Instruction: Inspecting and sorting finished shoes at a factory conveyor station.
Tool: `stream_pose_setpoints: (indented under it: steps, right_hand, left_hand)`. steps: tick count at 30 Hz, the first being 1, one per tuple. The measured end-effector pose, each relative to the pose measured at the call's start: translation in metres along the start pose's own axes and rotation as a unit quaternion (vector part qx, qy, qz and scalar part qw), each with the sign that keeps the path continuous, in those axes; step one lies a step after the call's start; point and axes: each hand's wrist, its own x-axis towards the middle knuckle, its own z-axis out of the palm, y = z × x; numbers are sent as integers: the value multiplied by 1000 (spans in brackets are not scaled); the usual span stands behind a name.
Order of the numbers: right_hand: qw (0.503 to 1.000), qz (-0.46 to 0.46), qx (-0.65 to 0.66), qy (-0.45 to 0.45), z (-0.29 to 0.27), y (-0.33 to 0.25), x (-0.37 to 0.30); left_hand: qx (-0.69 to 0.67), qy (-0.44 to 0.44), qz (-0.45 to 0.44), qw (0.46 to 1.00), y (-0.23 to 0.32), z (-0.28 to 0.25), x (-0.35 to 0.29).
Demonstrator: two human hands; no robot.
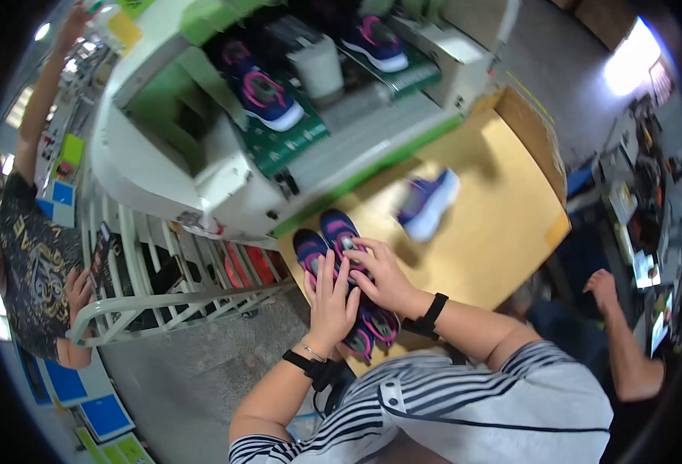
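Navy sneakers (335,224) with pink trim lie close together at the left side of a tan tabletop (503,224). My hands cover their middle, and navy-and-pink shoe collars (379,323) show again on the near side, so I cannot tell how many shoes there are. My left hand (331,305) rests over the left shoe with its fingers stretched out. Spread fingers of my right hand (383,274) touch the upper of the shoe beside it. Right of them, a blurred single sneaker (427,205) is tilted, its pale sole facing right.
Beyond the tabletop stands a white-and-green machine (310,189) with sneakers (271,100) on green belts (290,145). A cardboard wall (534,131) edges the far right. A pale metal rack (163,309) stands left. One person (39,255) is at left; another person's arm (619,332) shows at right.
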Motion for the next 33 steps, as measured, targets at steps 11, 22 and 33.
stream_pose_setpoints:
  steps: [11, 22, 33]
  right_hand:
    - [992, 35, -106, 55, -25, 40, -11]
    - [804, 498, 305, 114, -15, 199, 63]
    - [805, 386, 328, 309, -22, 186, 65]
  left_hand:
    - [62, 1, -28, 998, 2, 28, -33]
    - [54, 41, -16, 998, 3, 42, -54]
    - [44, 56, -9, 997, 3, 42, -48]
